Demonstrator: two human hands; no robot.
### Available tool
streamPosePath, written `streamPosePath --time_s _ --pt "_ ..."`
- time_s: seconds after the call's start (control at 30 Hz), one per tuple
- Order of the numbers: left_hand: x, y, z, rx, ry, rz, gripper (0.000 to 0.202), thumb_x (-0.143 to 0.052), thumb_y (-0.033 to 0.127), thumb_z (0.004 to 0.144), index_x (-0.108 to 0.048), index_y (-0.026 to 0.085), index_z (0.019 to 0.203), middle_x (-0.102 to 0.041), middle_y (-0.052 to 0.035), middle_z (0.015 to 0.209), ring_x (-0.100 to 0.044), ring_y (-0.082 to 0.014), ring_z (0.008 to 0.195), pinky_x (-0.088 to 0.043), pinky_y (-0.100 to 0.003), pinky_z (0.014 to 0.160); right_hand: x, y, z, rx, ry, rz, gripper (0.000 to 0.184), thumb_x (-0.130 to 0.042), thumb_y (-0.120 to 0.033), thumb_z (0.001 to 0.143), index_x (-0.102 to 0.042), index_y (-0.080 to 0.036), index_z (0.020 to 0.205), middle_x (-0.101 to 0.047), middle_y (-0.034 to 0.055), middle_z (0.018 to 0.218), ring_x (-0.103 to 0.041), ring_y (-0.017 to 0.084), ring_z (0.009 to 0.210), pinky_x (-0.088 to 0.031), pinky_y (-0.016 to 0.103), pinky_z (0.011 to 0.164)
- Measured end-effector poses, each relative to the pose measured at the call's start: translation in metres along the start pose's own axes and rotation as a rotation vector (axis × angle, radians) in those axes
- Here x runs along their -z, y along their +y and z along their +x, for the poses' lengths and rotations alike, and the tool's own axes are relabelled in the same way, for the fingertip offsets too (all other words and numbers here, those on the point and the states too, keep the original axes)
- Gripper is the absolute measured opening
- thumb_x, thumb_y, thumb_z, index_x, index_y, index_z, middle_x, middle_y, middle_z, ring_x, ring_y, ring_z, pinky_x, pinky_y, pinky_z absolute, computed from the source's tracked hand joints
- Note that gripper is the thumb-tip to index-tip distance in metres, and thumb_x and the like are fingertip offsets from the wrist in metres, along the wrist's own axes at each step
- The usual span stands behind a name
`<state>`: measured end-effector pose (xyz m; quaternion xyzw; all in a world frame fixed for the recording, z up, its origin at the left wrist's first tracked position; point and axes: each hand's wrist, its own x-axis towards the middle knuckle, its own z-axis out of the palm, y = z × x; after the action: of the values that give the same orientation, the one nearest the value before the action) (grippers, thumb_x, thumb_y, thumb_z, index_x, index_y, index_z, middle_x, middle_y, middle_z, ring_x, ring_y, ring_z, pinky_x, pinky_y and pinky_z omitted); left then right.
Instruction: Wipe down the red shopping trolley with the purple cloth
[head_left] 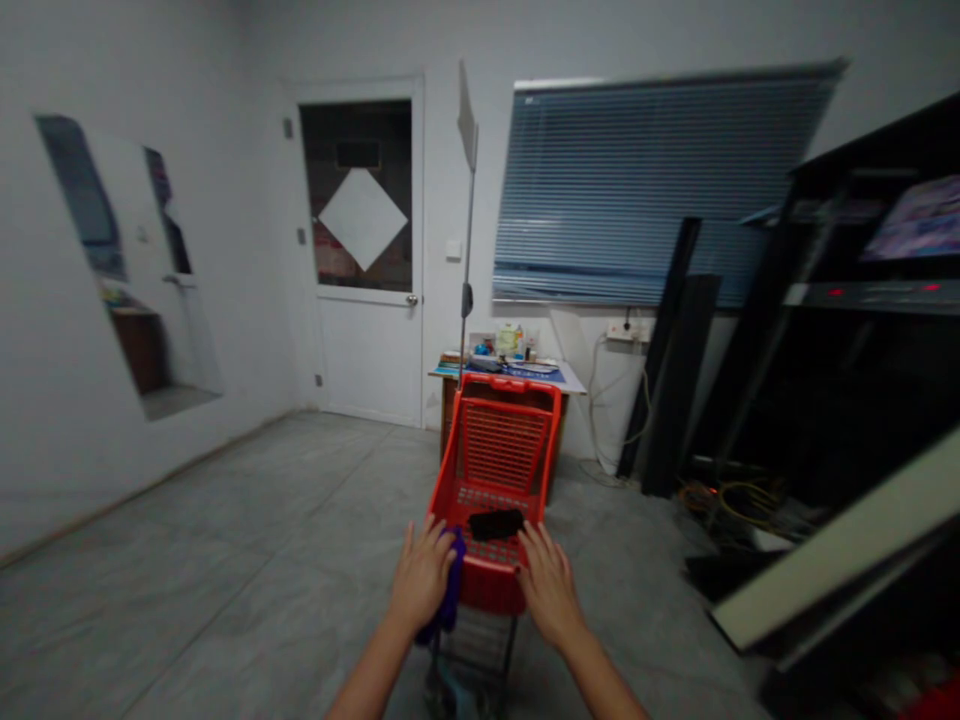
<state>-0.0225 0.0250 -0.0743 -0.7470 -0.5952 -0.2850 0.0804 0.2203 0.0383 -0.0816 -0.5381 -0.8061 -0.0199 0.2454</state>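
Note:
In front of me stands a red shopping cart with a slatted plastic basket on a dark wheeled frame. My left hand rests at its near left corner, fingers spread, touching a purple cloth that hangs over the side. At the near right corner my right hand lies with its fingers stretched out along the rim. A black object sits inside the basket between my hands; its kind is too dim to make out. Neither hand visibly wraps around anything.
Beyond the cart is a small desk with bottles and papers. A tall pole rises beside it. A white door is at the back, a mirror on the left wall. Dark panels, cables and a rack crowd the right.

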Motion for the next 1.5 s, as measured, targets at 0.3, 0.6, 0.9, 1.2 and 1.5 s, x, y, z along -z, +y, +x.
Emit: streamPosePath --time_s 0.3,0.6,0.9,1.2,1.5 --pt "-0.020 -0.006 -0.011 0.045 0.064 0.001 0.034 -0.038 0.026 0.099 -0.060 0.026 0.125 -0.051 -0.0047 0.147 -0.033 -0.0253 0.144 -0.029 -0.058 0.116 0.009 -0.006 -0.003 0.010 -0.002 0.099 0.045 -0.040 -0.045 0.097 -0.060 -0.017 0.127 -0.054 0.0106 0.139 -0.025 0.026 0.146 -0.031 0.044 0.115" --pt "0.006 -0.022 0.001 0.095 -0.034 -0.005 0.033 -0.036 0.023 0.098 -0.066 0.023 0.114 -0.065 -0.0067 0.130 -0.045 -0.0261 0.136 -0.025 -0.061 0.116 -0.004 -0.063 -0.011 -0.026 -0.029 0.126 0.053 -0.041 -0.049 0.095 -0.053 -0.020 0.139 -0.051 0.0054 0.145 -0.022 0.029 0.147 -0.031 0.045 0.117" --pt "-0.007 0.006 -0.014 -0.065 -0.107 -0.095 0.034 -0.039 0.025 0.098 -0.062 0.029 0.123 -0.062 -0.0039 0.135 -0.047 -0.0217 0.134 -0.022 -0.060 0.118 0.023 -0.029 0.019 0.008 -0.056 0.017 0.047 -0.036 -0.041 0.098 -0.051 -0.025 0.140 -0.041 0.0029 0.153 -0.031 0.022 0.144 -0.027 0.045 0.117" --pt "-0.006 0.000 0.004 0.019 -0.019 -0.046 0.035 -0.036 0.022 0.098 -0.066 0.024 0.114 -0.068 -0.0062 0.121 -0.057 -0.0223 0.123 -0.026 -0.056 0.118 0.007 -0.039 0.020 -0.005 -0.060 0.022 0.059 -0.037 -0.057 0.097 -0.040 -0.029 0.148 -0.034 0.0017 0.156 -0.024 0.024 0.147 -0.030 0.045 0.116" --pt "-0.004 -0.004 -0.005 -0.124 -0.035 -0.066 0.031 -0.039 0.029 0.099 -0.061 0.030 0.121 -0.065 -0.0020 0.128 -0.048 -0.0230 0.133 -0.027 -0.057 0.118 0.009 -0.025 0.007 -0.035 -0.033 -0.006 0.056 -0.041 -0.055 0.095 -0.048 -0.027 0.143 -0.040 0.0028 0.153 -0.026 0.025 0.146 -0.031 0.046 0.115"
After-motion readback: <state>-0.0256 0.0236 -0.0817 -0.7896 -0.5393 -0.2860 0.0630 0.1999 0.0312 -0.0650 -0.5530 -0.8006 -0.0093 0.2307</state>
